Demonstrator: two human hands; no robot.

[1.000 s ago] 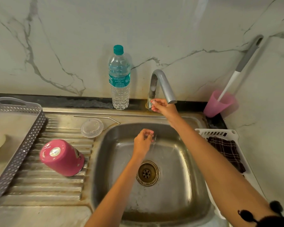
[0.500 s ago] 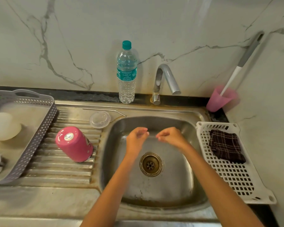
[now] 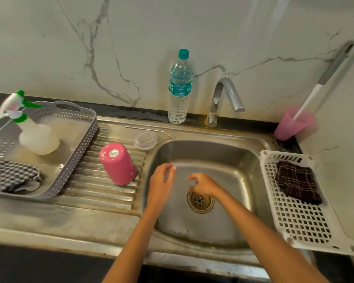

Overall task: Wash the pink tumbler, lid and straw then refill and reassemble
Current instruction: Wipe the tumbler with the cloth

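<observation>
The likeliest trouble, as I am judging it, is coming from wet fingers. The left hand and the right hand are both hanging over the sink, above the drain. Each grip is loosely curled and pinching nothing that I can see, though the right one is blurring. If they are going straight for the pink tumbler, its smooth rounded wall could be slipping from a damp hold and rolling off the ribbed drainboard into the basin, since it is sitting near that edge. A careless reach could also be knocking the metal straw, whose bent end is pointing toward the basin's corner. The capped water bottle is standing upright on the desk beside the tap, so an arm crossing for it could be tipping it over.

The tumbler is standing mouth-down, showing a bright pink body and a small silver disc on its upturned base. It is seeming to lean slightly, though the wide lens may be causing that. The clear lid is lying flat behind it, just beside the straw; whether they are touching I cannot tell. All three pieces are sitting apart, so refilling and reassembly are looking still ahead.
</observation>
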